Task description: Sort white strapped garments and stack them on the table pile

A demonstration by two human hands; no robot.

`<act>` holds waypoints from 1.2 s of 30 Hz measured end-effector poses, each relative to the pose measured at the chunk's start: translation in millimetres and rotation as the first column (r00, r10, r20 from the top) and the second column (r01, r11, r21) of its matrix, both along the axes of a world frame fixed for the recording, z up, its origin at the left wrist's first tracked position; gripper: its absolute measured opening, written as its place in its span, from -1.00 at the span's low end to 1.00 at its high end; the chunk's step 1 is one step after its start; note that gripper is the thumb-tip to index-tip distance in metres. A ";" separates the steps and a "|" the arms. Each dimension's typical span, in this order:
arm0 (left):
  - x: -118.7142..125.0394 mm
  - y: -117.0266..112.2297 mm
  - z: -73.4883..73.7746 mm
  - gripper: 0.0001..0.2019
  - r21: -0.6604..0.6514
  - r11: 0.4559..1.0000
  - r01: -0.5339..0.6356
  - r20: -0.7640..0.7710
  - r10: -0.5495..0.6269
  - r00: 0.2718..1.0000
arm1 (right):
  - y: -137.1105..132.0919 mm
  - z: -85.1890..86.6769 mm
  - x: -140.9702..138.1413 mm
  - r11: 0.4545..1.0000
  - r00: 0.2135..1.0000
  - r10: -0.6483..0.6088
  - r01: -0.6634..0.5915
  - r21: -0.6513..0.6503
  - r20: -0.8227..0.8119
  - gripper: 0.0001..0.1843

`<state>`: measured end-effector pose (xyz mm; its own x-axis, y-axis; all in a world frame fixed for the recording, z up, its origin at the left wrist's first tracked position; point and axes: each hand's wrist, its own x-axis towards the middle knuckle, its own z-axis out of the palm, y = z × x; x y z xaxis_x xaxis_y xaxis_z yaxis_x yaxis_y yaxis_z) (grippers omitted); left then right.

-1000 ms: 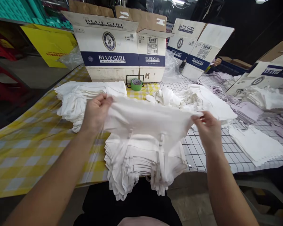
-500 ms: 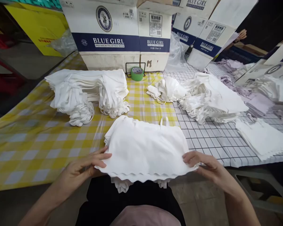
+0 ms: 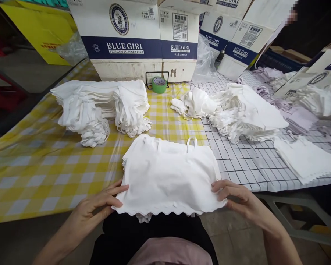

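Observation:
A white camisole (image 3: 171,176) with thin straps and a wavy hem lies spread over a stack of similar ones at the table's front edge. My left hand (image 3: 103,202) pinches its lower left corner between thumb and fingers. On the other side, my right hand (image 3: 235,195) grips the lower right corner in the same way. The hem hangs a little past the edge, above my lap, with bunched white fabric showing beneath it. Most of the stack underneath is hidden.
Behind on the left sits a pile of folded white camisoles (image 3: 99,99); another white pile (image 3: 253,110) lies at right, beside a small white stack (image 3: 306,158). Green tape (image 3: 159,85) stands before a beer carton (image 3: 121,48). A person's blurred part shows at upper right.
Both hands have drawn slightly inward and lower with the corners. The camisole's hem now lies lower and covers more of the bunched fabric. A co-worker's hand at upper right has moved.

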<state>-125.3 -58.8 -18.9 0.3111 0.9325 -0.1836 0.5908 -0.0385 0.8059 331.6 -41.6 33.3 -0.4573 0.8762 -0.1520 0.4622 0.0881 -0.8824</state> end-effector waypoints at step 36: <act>0.1 -3.4 -1.9 -0.84 0.012 0.998 0.060 -0.013 -0.059 0.998 | 65.5 8.2 -84.2 0.784 0.899 -0.205 -0.086 0.615 0.387 -0.45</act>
<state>-125.2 -62.2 -20.8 0.3640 0.9146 -0.1761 0.5971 -0.0840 0.7978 247.5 23.9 41.5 -0.4213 0.8695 0.2578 0.7868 0.4917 -0.3730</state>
